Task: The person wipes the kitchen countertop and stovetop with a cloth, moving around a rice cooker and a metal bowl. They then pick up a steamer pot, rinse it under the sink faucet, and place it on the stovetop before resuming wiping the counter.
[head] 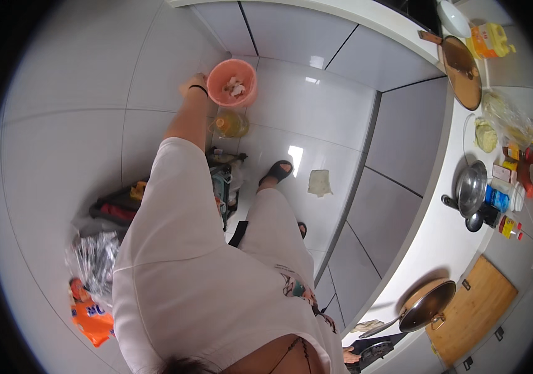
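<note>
My left hand (195, 86), with a dark band on its wrist, grips the side of a pink plastic bin (215, 93) near the rim. Crumpled whitish waste (234, 87) lies inside it. Just below the bin in the picture stands a large bottle of yellow liquid (233, 124) with an orange cap. At the bottom edge, partly cut off behind my shirt, my right hand (351, 356) rests beside a black gas hob (374, 350). Its visible fingers are extended and nothing shows in them.
A pale cloth (320, 183) lies on the tiled floor near my feet. A dark rack (222, 184) and bags (93, 257) stand beside me. The white counter (411, 262) along the right carries a lidded pan (427, 306), a metal bowl (472, 189), bottles and a glass lid (461, 72).
</note>
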Available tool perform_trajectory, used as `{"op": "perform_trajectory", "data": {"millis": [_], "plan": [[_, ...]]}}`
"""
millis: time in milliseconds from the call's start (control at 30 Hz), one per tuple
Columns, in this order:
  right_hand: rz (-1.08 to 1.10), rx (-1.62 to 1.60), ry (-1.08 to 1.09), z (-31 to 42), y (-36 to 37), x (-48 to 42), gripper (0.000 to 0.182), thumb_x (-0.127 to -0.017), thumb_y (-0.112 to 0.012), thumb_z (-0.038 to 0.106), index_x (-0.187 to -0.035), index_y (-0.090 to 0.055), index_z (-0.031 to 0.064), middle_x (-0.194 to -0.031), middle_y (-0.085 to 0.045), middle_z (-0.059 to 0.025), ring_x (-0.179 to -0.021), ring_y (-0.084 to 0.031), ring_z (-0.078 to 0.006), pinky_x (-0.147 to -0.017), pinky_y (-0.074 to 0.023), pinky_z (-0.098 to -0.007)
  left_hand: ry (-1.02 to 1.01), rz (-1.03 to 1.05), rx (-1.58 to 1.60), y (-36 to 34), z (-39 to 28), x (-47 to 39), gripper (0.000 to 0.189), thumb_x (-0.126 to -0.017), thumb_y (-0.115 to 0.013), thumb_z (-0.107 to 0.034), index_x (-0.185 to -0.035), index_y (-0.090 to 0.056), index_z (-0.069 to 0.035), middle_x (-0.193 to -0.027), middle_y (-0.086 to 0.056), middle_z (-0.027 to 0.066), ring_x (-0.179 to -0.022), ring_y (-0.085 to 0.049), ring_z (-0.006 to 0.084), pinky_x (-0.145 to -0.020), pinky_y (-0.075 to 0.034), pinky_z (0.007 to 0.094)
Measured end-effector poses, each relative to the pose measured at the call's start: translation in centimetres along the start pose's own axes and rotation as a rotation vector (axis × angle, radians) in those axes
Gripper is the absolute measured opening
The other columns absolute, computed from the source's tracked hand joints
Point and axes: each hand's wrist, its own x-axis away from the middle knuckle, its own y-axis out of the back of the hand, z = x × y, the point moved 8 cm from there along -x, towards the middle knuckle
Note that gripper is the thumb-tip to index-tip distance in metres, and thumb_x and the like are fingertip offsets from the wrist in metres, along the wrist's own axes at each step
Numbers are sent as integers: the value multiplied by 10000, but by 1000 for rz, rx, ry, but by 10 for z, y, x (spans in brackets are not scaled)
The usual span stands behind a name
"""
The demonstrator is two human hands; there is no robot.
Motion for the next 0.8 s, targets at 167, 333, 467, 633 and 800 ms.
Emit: {"op": "perform_trajectory", "data": {"millis": [167, 333, 467, 633, 800], "plan": [[89, 48, -44, 32, 36, 25, 642, -888, -413, 456, -1296, -331, -32, -1224, -435, -254, -1087, -442, -386, -905, -363, -460, 23, -101, -49, -26, -29, -10, 140, -681, -656, -48, -730, -592, 67, -711, -630, 136, -595, -612, 190, -529, -493, 294], [113, 46, -33, 58, 48, 26, 598, -889, -425, 419, -1273, -358, -34, -1174, -473, -242, -1038, -474, -366, -874, -384, -438, 1, -175, -189, -29, -43, -26, 155, -709, -652, -98, -729, -600, 47, -648, -621, 100, -554, -603, 181, -513, -475, 282], [142, 26, -22, 70, 59, 34, 563, -890, -434, 389, -1255, -380, -36, -1135, -503, -232, -998, -499, -350, -850, -400, -421, -43, -143, -334, -29, -53, -73, 164, -720, -645, -121, -789, -613, 24, -736, -635, 91, -626, -608, 163, -566, -476, 287], [85, -79, -100, 67, 101, 57, 520, -890, -446, 351, -1232, -406, -39, -1085, -542, -219, -949, -531, -330, -820, -421, -399, -114, 357, -387, -89, -26, -65, 365, -874, -479, -168, -1174, -505, 38, -1198, -538, 153, -1043, -550, 263, -909, -435, 338], [62, -298, -236, 84, 104, 42, 477, -891, -458, 313, -1209, -433, -42, -1036, -580, -206, -900, -563, -310, -790, -441, -377, -59, 539, -412, -100, 36, -101, 419, -841, -475, -254, -1178, -428, -10, -985, -580, 130, -762, -594, 255, -576, -460, 331]]}}
